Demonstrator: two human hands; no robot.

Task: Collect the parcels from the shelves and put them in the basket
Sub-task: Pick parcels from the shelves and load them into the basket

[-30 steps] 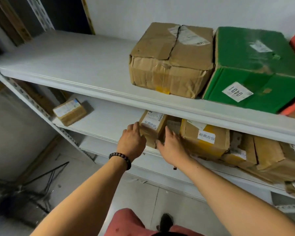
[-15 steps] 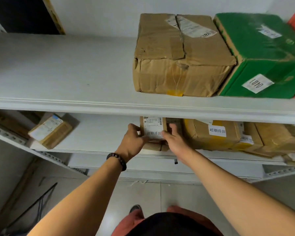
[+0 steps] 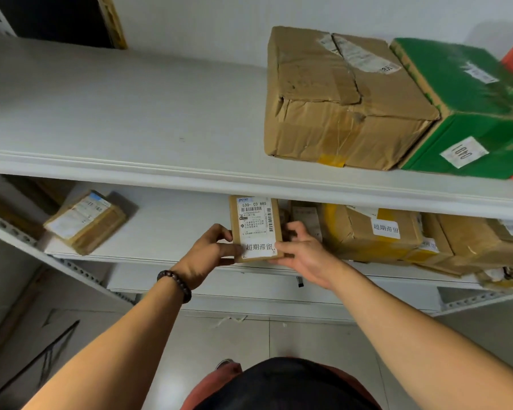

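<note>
A small brown parcel (image 3: 255, 224) with a white shipping label is held at the front edge of the lower shelf (image 3: 166, 232). My left hand (image 3: 209, 254) grips its left side, and my right hand (image 3: 301, 253) grips its right side. Both thumbs lie across the bottom of the label. More brown parcels (image 3: 370, 232) crowd the lower shelf to the right. Another small labelled parcel (image 3: 85, 221) lies alone at the left of that shelf. No basket is in view.
On the upper shelf (image 3: 125, 113) sit a large crumpled brown box (image 3: 344, 105) and a green box (image 3: 474, 113), with a red item at the far right. Tiled floor (image 3: 249, 338) lies below. Black bars lean at the lower left.
Both hands closed round the small labelled parcel and tipped it up and outward toward the shelf edge. The camera drew closer.
</note>
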